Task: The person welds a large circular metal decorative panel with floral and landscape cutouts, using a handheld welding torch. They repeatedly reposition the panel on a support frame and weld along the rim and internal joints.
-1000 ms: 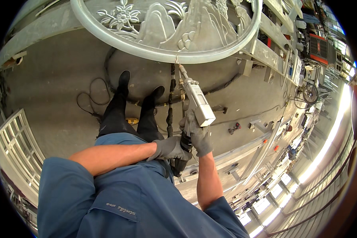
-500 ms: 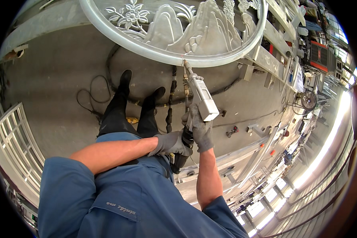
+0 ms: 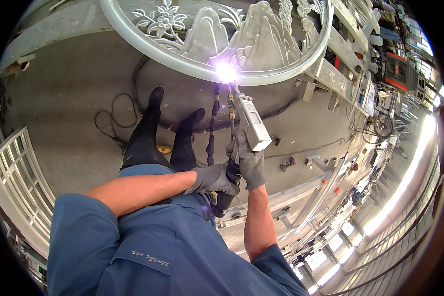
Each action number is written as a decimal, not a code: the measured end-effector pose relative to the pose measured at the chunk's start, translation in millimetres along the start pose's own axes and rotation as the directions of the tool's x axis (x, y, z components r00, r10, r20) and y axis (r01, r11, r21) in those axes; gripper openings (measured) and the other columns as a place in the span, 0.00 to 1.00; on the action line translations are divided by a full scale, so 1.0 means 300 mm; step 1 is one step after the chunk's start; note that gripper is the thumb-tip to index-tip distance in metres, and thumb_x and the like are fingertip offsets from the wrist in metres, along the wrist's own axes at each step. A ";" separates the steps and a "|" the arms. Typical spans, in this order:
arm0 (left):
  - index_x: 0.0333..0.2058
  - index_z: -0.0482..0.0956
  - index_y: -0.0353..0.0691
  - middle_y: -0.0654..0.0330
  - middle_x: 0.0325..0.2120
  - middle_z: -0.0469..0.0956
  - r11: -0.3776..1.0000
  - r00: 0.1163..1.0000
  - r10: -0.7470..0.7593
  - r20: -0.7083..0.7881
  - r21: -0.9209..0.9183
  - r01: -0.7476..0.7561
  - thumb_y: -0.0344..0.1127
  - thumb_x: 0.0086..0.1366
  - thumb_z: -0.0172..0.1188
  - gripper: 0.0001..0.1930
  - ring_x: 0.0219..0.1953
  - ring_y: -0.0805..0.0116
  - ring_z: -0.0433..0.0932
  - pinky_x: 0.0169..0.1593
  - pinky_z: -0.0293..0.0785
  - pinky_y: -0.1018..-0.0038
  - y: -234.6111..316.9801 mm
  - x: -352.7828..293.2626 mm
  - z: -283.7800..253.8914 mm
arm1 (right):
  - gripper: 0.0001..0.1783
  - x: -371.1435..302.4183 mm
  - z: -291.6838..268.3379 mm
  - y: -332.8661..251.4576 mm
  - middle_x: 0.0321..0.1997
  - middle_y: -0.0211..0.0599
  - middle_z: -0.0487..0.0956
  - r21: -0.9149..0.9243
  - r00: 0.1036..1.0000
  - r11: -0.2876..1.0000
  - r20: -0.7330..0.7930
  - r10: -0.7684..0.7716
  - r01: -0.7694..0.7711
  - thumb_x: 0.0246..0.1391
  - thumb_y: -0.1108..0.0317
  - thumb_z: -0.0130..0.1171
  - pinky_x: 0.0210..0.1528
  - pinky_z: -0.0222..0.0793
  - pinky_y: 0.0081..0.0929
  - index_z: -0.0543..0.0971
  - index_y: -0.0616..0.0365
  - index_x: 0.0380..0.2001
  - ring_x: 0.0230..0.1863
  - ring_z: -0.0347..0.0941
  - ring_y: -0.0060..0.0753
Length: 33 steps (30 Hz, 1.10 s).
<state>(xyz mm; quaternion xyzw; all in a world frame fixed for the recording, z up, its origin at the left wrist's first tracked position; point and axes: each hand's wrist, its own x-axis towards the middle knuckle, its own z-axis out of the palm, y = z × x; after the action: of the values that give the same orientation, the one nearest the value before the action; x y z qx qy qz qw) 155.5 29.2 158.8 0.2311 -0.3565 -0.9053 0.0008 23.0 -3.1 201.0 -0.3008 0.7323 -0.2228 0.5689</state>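
Note:
My right hand (image 3: 250, 163), in a grey glove, is closed around a white and silver handheld welding gun (image 3: 253, 122). My left hand (image 3: 213, 179), gloved too, wraps the black sleeved cable end (image 3: 233, 173) behind the gun's grip. The gun's nozzle points up to the lower rim of a round metal frame (image 3: 167, 52). A bright violet-white glare (image 3: 226, 72) burns where the tip meets the rim and hides that contact spot. Inside the ring are metal relief pieces: a flower (image 3: 164, 20) and mountain shapes (image 3: 264, 42).
Metal beams (image 3: 64, 32) support the ring. A dark hose (image 3: 281, 109) and thin cable (image 3: 114, 114) lie on the floor around my feet. A white slatted frame (image 3: 23, 172) stands at left. A red and black power tool (image 3: 288, 164) lies at right, near metal bars (image 3: 318, 195).
The glare has lit up at the nozzle tip, casting violet light on the rim and nearby hoses. Both hands and the welding gun have stayed almost in place.

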 end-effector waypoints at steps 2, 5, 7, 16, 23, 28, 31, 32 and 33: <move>0.38 0.80 0.40 0.64 0.29 0.79 1.000 1.000 0.002 0.010 0.000 -0.002 0.41 0.57 0.69 0.14 0.35 0.71 0.76 0.39 0.73 0.69 0.002 0.003 -0.002 | 0.21 0.006 -0.003 0.009 0.23 0.33 0.79 -0.045 1.000 0.999 -0.002 -0.007 0.007 0.66 0.53 0.58 0.27 0.71 0.22 0.78 0.63 0.45 0.23 0.74 0.22; 0.38 0.79 0.40 0.64 0.30 0.79 0.991 0.998 -0.045 -0.031 -0.126 0.041 0.40 0.56 0.70 0.15 0.35 0.71 0.76 0.38 0.72 0.68 0.000 -0.011 0.011 | 0.19 0.004 0.003 -0.006 0.23 0.32 0.79 -0.064 1.000 0.998 0.003 -0.003 0.003 0.67 0.55 0.57 0.27 0.70 0.23 0.78 0.63 0.44 0.23 0.74 0.22; 0.36 0.79 0.39 0.64 0.30 0.78 0.996 1.000 -0.006 -0.018 -0.086 0.005 0.39 0.56 0.70 0.14 0.35 0.71 0.75 0.38 0.72 0.68 -0.029 0.006 0.011 | 0.19 -0.006 0.016 -0.022 0.23 0.32 0.78 -0.048 1.000 0.999 -0.003 0.003 -0.003 0.67 0.56 0.56 0.27 0.70 0.23 0.78 0.63 0.44 0.23 0.74 0.22; 0.34 0.78 0.38 0.64 0.27 0.77 0.996 1.000 -0.010 0.021 -0.087 0.012 0.37 0.58 0.68 0.11 0.33 0.71 0.74 0.38 0.69 0.69 -0.027 -0.005 0.023 | 0.18 -0.025 0.010 -0.006 0.23 0.32 0.78 -0.095 1.000 0.995 -0.013 0.006 -0.007 0.67 0.57 0.57 0.27 0.70 0.23 0.79 0.64 0.44 0.24 0.74 0.22; 0.35 0.79 0.39 0.63 0.28 0.78 0.995 1.000 0.003 0.011 -0.097 -0.002 0.39 0.58 0.68 0.12 0.33 0.71 0.75 0.37 0.70 0.69 -0.060 0.004 0.040 | 0.17 -0.039 -0.001 0.022 0.23 0.31 0.78 -0.073 1.000 0.997 0.001 0.020 -0.020 0.68 0.59 0.56 0.26 0.68 0.22 0.79 0.64 0.45 0.23 0.72 0.21; 0.38 0.80 0.39 0.63 0.30 0.80 0.994 0.998 -0.048 0.036 -0.100 0.052 0.41 0.58 0.69 0.14 0.34 0.71 0.77 0.36 0.71 0.69 -0.045 -0.010 0.041 | 0.17 -0.052 0.004 0.009 0.23 0.30 0.78 -0.102 0.999 0.994 -0.012 0.049 -0.050 0.68 0.58 0.57 0.26 0.68 0.22 0.80 0.63 0.44 0.23 0.72 0.20; 0.39 0.81 0.40 0.63 0.30 0.81 0.995 0.996 -0.080 0.026 -0.049 0.081 0.43 0.58 0.69 0.15 0.35 0.70 0.78 0.36 0.72 0.70 -0.038 -0.013 0.048 | 0.15 -0.048 -0.009 0.055 0.23 0.30 0.78 -0.111 1.000 0.994 -0.014 -0.014 0.012 0.67 0.59 0.57 0.25 0.67 0.22 0.81 0.62 0.40 0.22 0.72 0.19; 0.39 0.81 0.40 0.63 0.30 0.81 0.994 0.996 -0.078 0.031 -0.069 0.080 0.43 0.58 0.69 0.15 0.35 0.70 0.78 0.36 0.72 0.70 -0.056 -0.006 0.051 | 0.15 -0.047 -0.008 0.051 0.23 0.30 0.78 -0.113 1.000 0.993 -0.003 -0.022 0.022 0.68 0.59 0.57 0.25 0.67 0.22 0.81 0.62 0.40 0.22 0.72 0.19; 0.39 0.81 0.41 0.63 0.30 0.80 0.993 0.996 -0.076 0.036 -0.088 0.079 0.42 0.58 0.69 0.15 0.35 0.70 0.78 0.37 0.72 0.70 -0.073 0.001 0.055 | 0.15 -0.048 -0.007 0.049 0.23 0.30 0.78 -0.116 1.000 0.993 0.007 -0.030 0.031 0.68 0.59 0.57 0.25 0.67 0.22 0.81 0.62 0.39 0.22 0.72 0.19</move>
<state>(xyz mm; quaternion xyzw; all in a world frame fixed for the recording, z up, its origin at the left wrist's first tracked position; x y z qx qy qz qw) 151.9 56.2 154.9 0.2296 -0.3065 -0.9233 -0.0301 20.8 17.4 201.7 -0.3451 0.7378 -0.1879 0.5489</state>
